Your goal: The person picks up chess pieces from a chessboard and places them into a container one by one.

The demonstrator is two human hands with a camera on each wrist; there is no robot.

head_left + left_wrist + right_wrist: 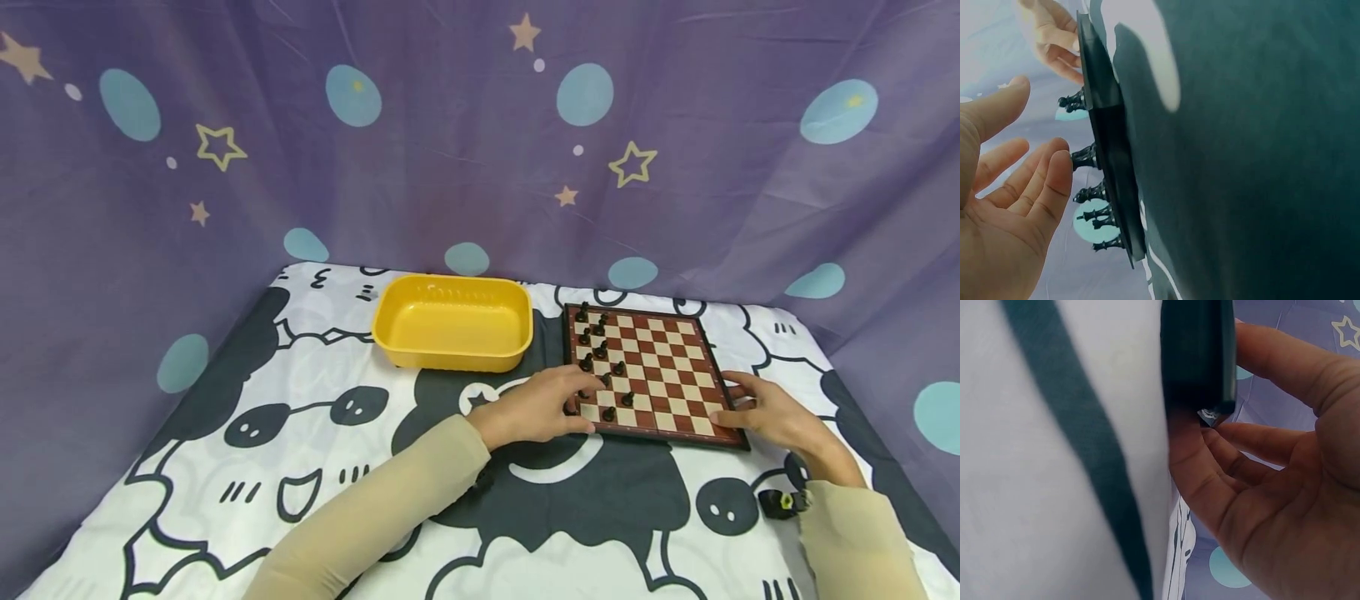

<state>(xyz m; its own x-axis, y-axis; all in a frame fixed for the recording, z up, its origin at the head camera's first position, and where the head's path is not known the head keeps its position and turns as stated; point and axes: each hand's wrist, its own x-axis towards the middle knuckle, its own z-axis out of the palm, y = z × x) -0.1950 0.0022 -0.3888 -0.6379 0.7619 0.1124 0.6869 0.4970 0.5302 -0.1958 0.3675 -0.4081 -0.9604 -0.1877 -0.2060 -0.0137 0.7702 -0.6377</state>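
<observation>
A red-and-cream chessboard (663, 367) with a black rim lies on the cloth, right of centre. Black chess pieces (601, 350) stand along its left side. Over the near-left part of the board is my left hand (542, 404); its thumb stands apart from the fingers. In the left wrist view that hand's fingertips are at a black chess piece (1087, 156), seemingly touching it. My right hand (780, 417) grips the board's right edge, thumb on top and fingers at the side. A small shiny thing (1207, 417) shows by those fingers, its kind unclear.
A yellow plastic basin (453, 360) stands left of the chessboard, towards the back. Black-and-white cartoon cloth (315, 483) covers the table. Behind it hangs a purple curtain (450, 167) with stars and blue ovals. A dark strapped device (780, 503) sits at the right wrist.
</observation>
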